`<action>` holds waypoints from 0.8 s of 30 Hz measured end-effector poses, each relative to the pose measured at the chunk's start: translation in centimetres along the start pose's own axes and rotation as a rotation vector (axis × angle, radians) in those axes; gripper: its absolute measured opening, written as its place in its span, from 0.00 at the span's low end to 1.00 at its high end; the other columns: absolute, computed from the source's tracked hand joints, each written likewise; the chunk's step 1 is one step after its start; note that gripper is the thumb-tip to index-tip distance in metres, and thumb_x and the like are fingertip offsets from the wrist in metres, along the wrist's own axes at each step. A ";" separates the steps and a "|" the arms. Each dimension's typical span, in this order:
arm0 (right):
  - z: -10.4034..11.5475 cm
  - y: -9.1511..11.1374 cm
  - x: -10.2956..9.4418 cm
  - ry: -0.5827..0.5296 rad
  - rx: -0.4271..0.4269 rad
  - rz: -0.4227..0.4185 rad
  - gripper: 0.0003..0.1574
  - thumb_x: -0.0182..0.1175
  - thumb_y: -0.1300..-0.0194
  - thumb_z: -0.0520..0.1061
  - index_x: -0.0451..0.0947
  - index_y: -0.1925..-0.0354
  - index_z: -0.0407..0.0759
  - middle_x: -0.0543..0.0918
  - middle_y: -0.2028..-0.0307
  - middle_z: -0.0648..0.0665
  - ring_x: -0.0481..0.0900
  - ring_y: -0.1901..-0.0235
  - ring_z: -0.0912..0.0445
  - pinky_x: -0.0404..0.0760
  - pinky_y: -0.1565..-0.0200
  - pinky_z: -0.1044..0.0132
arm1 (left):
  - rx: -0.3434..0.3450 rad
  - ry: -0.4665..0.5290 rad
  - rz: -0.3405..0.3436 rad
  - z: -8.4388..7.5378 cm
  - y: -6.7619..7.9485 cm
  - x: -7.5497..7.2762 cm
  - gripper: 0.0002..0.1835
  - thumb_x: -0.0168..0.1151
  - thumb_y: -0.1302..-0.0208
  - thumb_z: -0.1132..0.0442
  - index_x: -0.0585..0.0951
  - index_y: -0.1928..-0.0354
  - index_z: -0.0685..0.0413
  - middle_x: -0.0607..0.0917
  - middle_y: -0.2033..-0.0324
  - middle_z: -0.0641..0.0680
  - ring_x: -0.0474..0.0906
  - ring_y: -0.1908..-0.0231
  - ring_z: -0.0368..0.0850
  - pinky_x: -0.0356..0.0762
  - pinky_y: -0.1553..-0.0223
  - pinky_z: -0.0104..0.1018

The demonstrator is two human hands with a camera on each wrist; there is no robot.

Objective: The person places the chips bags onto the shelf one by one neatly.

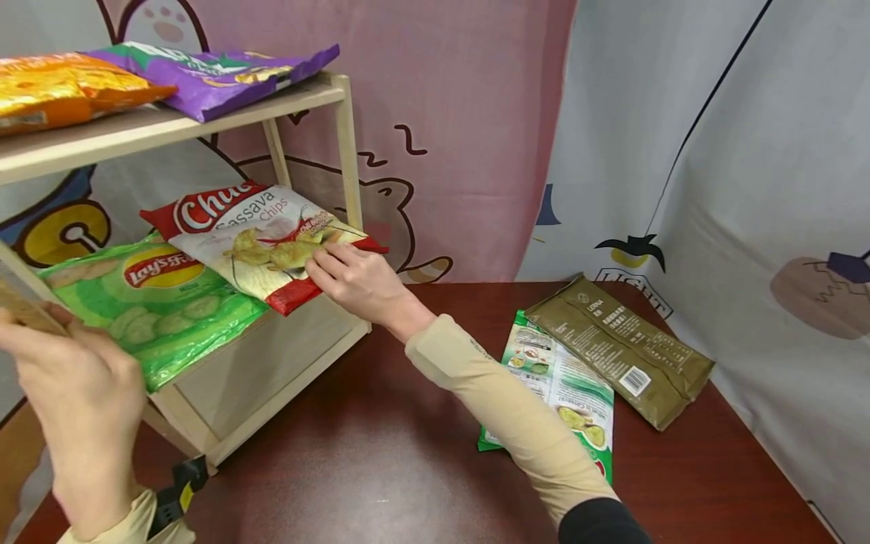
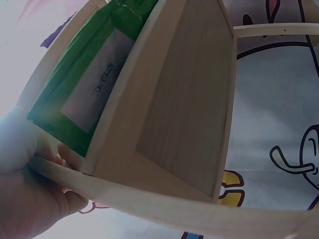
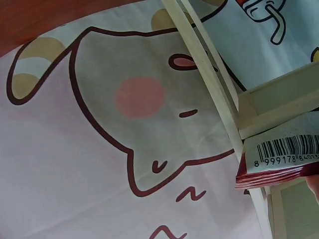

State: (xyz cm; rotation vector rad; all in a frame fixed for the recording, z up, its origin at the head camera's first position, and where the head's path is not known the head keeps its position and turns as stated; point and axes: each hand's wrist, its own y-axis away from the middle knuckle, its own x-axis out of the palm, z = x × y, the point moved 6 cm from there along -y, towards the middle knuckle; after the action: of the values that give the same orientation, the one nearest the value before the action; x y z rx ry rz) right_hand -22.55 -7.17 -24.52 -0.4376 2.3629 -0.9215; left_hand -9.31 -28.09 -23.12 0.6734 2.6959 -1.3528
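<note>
My right hand [image 1: 356,283] pinches the lower right part of a red and white bag of cassava chips [image 1: 238,219]. The bag lies tilted, partly over a green Lay's bag [image 1: 170,325] on the middle level of a wooden shelf rack [image 1: 272,378]. In the right wrist view the bag's barcode end [image 3: 286,152] shows beside the rack, with only a bit of a finger at the right edge. My left hand [image 1: 81,393] grips the rack's front left post; the left wrist view shows fingers curled round that wooden post [image 2: 149,201], near the green bag [image 2: 92,84].
An orange bag [image 1: 68,87] and a purple bag [image 1: 217,72] lie on the top shelf. On the dark red table [image 1: 381,446], at right, a brown packet [image 1: 618,347] overlaps a green and white bag [image 1: 553,378]. Printed cloth [image 1: 469,151] hangs behind.
</note>
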 end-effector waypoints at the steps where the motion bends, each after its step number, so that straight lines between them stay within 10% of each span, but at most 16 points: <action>1: 0.0 -0.2 0.1 0.009 0.003 0.012 0.15 0.48 0.31 0.37 0.82 0.61 0.45 0.87 0.60 0.50 0.83 0.57 0.56 0.80 0.50 0.66 | 0.001 -0.001 0.000 0.0 0.0 0.0 0.26 0.34 0.29 0.62 0.50 0.32 0.64 0.63 0.37 0.73 0.65 0.44 0.74 0.59 0.39 0.60; 15: 0.5 0.4 -0.2 -0.115 0.096 0.397 0.17 0.52 0.32 0.44 0.78 0.47 0.50 0.84 0.48 0.52 0.81 0.49 0.59 0.83 0.62 0.65 | 0.034 -0.051 0.039 0.1 0.0 0.2 0.25 0.32 0.29 0.63 0.51 0.34 0.70 0.58 0.32 0.67 0.62 0.37 0.65 0.58 0.35 0.56; 24: 0.1 2.2 -1.3 -0.234 0.196 0.391 0.24 0.52 0.33 0.43 0.73 0.40 0.50 0.78 0.41 0.50 0.75 0.41 0.57 0.81 0.56 0.65 | 0.066 -0.032 0.026 0.1 0.1 0.1 0.26 0.32 0.29 0.64 0.49 0.32 0.69 0.58 0.32 0.68 0.61 0.36 0.62 0.57 0.33 0.51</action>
State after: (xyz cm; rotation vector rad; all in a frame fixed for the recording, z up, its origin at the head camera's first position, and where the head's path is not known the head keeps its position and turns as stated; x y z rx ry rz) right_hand -21.63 -5.02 -25.65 -0.0007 2.0226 -0.8525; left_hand -9.38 -28.07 -23.31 0.6827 2.6192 -1.4389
